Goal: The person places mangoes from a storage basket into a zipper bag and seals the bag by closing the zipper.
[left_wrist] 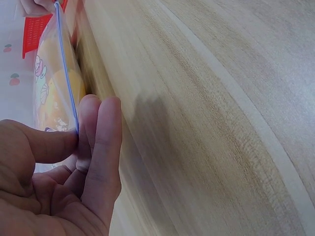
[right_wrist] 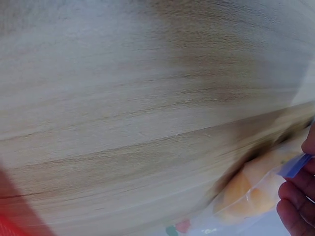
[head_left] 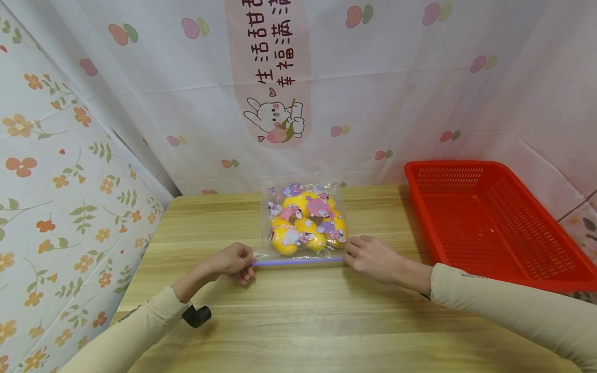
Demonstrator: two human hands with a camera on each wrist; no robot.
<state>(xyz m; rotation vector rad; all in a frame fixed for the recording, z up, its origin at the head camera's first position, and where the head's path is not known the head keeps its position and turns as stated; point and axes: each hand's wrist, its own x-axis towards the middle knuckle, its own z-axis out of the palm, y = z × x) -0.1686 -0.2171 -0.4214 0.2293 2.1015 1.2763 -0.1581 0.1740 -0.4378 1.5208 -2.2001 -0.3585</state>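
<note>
A clear zip bag with purple and pink cartoon prints lies on the wooden table, its purple zip strip facing me. Inside are several rounded yellow objects; their exact kind is hard to tell through the prints. My left hand pinches the left end of the strip between thumb and fingers, as the left wrist view shows up close. At the opposite end, my right hand pinches the strip's right corner, and the blue-purple tip sticks out between its fingers in the right wrist view.
A red plastic basket with slotted walls stands on the right, beside my right forearm. Behind the table hangs a white printed curtain; a floral cloth covers the left side. Black gear juts out under my left wrist.
</note>
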